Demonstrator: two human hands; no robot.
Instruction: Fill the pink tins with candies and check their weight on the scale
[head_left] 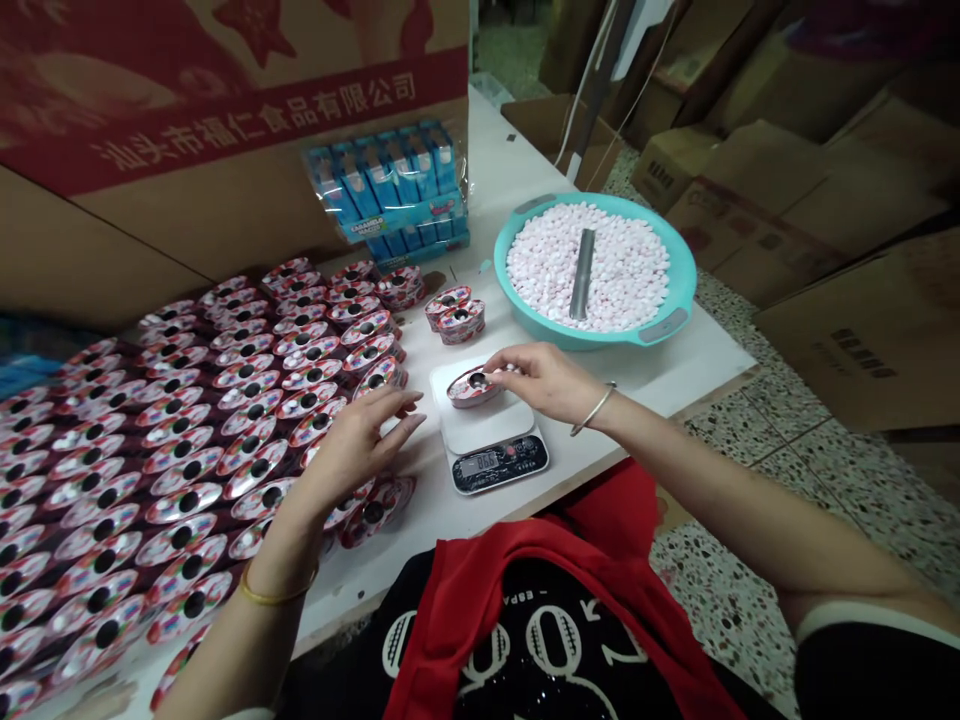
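An oval red-and-white tin with a dark round hole in its top rests on the white kitchen scale, whose display seems to read 86.6. The fingers of my right hand are pinched beside that hole, with what look like small white candies at the fingertips. To the left of the scale my left hand hovers with loosely curled, parted fingers and holds nothing. It is close to the rows of similar oval tins. Two more tins stand together behind the scale.
A turquoise basin full of small white and pink candies stands at the back right, with a metal scoop lying on them. Plastic-wrapped blue boxes and a large carton bound the back. Cardboard boxes stand on the floor.
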